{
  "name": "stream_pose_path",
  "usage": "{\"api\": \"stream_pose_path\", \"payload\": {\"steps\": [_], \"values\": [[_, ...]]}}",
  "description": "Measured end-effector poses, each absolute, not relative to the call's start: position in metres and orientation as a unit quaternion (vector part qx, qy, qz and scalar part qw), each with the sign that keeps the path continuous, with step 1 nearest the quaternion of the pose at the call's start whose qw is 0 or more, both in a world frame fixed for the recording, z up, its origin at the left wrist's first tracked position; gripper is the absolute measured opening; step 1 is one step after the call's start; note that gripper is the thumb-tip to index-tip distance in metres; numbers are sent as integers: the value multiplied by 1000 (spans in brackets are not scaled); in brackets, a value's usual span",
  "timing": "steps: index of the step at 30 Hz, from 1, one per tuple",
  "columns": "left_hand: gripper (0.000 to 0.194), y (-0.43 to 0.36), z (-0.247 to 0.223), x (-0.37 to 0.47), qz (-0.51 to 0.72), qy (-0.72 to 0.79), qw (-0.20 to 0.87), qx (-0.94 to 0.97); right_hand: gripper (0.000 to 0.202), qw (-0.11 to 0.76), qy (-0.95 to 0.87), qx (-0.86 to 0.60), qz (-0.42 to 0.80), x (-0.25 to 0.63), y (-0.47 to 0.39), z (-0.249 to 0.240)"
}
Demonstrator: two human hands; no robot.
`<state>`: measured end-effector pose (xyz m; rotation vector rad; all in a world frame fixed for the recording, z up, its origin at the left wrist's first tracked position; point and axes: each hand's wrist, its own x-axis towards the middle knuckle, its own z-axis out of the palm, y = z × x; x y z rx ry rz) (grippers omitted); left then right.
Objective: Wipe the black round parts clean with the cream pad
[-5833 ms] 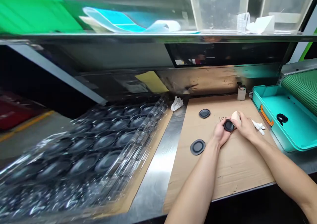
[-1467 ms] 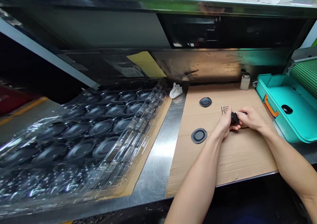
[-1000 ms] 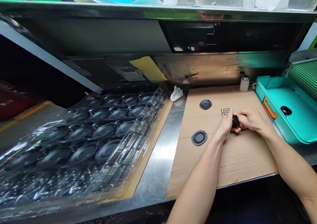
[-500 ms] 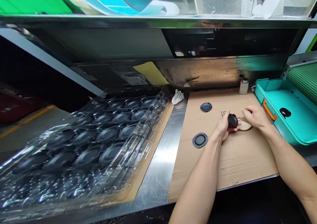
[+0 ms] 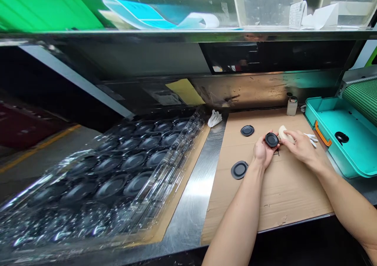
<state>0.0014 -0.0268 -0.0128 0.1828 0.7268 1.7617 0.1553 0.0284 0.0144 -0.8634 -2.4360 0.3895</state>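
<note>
My left hand (image 5: 263, 152) has its fingers closed around a small black round part (image 5: 271, 139), with the ringed face turned up. In my right hand (image 5: 300, 146) is a cream-coloured round pad (image 5: 285, 134), pinched at its edge and tilted close beside the part. Whether the pad touches the part I cannot tell. Two similar parts lie on the cardboard sheet (image 5: 294, 191): a dark round part (image 5: 247, 130) farther back and a grey-black round part (image 5: 239, 170) by my left forearm. A crumpled white cloth (image 5: 311, 139) shows behind my right hand.
A clear plastic tray (image 5: 118, 168) with several black round parts fills the left. To the right stands a turquoise bin (image 5: 359, 148) holding a black piece (image 5: 341, 137). A small bottle (image 5: 291, 106) and white cloth (image 5: 215, 118) sit at the back, beneath a metal shelf (image 5: 188, 35).
My right hand has picked up the cream pad from the cardboard and brought it beside the black part. My left hand has turned the part face up. The view has shifted slightly.
</note>
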Motion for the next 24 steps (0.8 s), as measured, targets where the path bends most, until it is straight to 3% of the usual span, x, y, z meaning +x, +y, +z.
{"api": "stream_pose_path", "payload": {"steps": [4, 9, 13, 17, 21, 24], "values": [[34, -25, -15, 10, 736, 299, 604, 64, 25, 256, -919, -264, 141, 137, 8, 1], [34, -25, -17, 7, 737, 307, 598, 66, 28, 206, -912, -346, 73, 136, 8, 3], [32, -25, -20, 6, 726, 325, 604, 49, 30, 165, -935, -309, 56, 137, 8, 6], [32, -29, -18, 3, 729, 344, 589, 64, 33, 134, -902, -410, 4, 145, 26, 4], [33, -29, -17, 3, 722, 341, 597, 76, 34, 206, -888, -411, 14, 156, 34, 9], [34, -27, -19, 3, 735, 338, 584, 72, 31, 220, -923, -312, 54, 153, 23, 11]]}}
